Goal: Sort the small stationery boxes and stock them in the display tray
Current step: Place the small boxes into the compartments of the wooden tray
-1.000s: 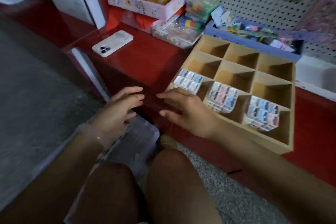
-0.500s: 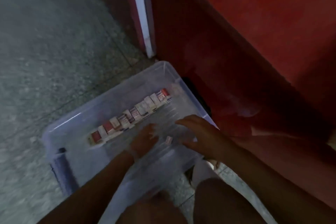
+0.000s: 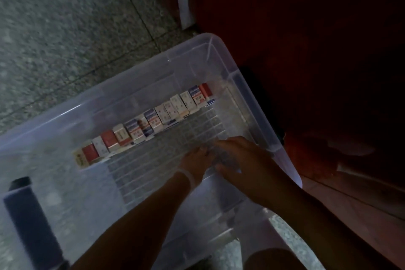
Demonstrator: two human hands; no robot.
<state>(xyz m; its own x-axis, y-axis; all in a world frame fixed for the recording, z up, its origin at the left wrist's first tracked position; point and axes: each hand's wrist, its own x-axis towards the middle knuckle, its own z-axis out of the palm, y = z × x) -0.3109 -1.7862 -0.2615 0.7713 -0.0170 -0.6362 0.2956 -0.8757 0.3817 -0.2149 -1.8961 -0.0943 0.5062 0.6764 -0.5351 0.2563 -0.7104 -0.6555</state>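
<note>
Both hands are down inside a clear plastic bin (image 3: pixel 219 55) on the floor (image 3: pixel 65 28), close together near its right wall. The left hand (image 3: pixel 195 164) is half curled with fingertips pointing toward the right hand; a pale band circles its wrist, and blur hides whether it pinches anything. The right hand (image 3: pixel 243 162) lies just beside it, fingers loosely spread and pointing left over the ribbed bin bottom; what is under them is smeared, so I cannot tell if it grips a box. Compared with half a second ago, the hands have drawn nearer each other, and the small red-and-white piece seen between them then is no longer clearly visible. The view has also dropped closer to the bin. Beyond the hands, up and to the left, a row of boxes (image 3: pixel 144 123) stands side by side in a diagonal line, red, white and blue faces, apart from both hands and placed as before. Farther left a dark cylinder (image 3: pixel 30 221) sits at the bin's edge. To the right rises a red cabinet (image 3: pixel 306 50).
</note>
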